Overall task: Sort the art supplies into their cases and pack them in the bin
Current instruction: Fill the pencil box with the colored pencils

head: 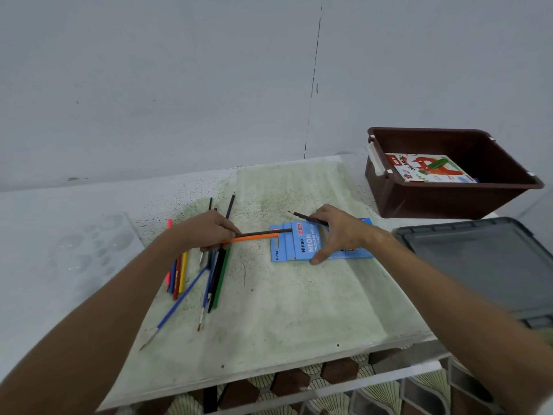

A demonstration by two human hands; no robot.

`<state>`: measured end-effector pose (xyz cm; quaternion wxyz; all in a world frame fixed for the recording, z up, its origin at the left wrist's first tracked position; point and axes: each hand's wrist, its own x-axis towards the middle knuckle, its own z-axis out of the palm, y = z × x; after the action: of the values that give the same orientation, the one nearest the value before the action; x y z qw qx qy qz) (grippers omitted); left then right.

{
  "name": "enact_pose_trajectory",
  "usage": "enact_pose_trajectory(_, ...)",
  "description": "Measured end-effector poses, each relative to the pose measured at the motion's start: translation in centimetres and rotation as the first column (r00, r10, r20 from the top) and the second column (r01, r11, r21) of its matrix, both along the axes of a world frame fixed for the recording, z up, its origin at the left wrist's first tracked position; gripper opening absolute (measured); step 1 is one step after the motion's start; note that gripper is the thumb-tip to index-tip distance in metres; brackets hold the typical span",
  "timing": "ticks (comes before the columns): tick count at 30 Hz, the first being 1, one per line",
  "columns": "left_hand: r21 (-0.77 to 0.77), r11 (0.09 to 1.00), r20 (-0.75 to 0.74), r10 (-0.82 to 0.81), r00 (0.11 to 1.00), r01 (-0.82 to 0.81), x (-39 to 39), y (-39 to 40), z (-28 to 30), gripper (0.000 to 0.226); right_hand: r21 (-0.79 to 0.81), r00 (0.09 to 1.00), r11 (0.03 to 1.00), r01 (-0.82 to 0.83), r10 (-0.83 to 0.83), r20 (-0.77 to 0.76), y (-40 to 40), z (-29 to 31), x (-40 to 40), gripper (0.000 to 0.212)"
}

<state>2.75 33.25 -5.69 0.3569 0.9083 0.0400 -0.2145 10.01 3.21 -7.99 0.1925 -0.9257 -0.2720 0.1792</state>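
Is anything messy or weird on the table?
Yes. The loose pencils and paintbrushes lie scattered at crossed angles on the stained green mat, not in a case. One paintbrush slants away alone. The mat is speckled with dark marks.

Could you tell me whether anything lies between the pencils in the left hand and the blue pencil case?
Nothing visible does. The left hand holds the orange and brown pencils with their tips already at the blue pencil case, which the right hand steadies.
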Motion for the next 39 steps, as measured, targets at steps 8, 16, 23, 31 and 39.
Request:
enact_pose_trajectory(8, 0.068, 0.995, 0.034, -0.082, 0.996, 0.079, -1.4, 0.3, -0.7, 0.031, 0.029, 1.0, 1.0, -0.004, 0.004, 0.002, 0.4, -0.5, -0.6, 0.095)
enact_pose_trajectory(16, -0.075, 0.96, -0.041, 0.266, 0.963, -0.268, -1.5, -0.2, -0.2, 0.028, 0.07, 0.999, 0.997, -0.028, 0.027, 0.026, 0.9, -0.6, -1.4, 0.097)
enact_pose_trajectory(23, -0.217, 0.907, 0.05, 0.38, 0.924, -0.361, -2.0, -5.1, -1.4, 0.042, 0.169, 0.999, 0.985, -0.021, 0.013, 0.049, 2.7, 0.4, -1.9, 0.101)
enact_pose_trajectory(31, -0.361, 0.777, -0.138, 0.502, 0.854, -0.516, -1.8, -4.5, -1.3, 0.029, 0.164, 0.998, 0.986, -0.025, 0.016, 0.056, 2.7, 0.5, -2.1, 0.099)
enact_pose_trajectory(39, -0.273, 0.778, -0.052, 0.576, 0.816, -0.566, -2.3, -3.5, -1.4, 0.022, 0.145, 0.999, 0.989, -0.031, 0.027, 0.027, 2.7, 0.1, -2.0, 0.102)
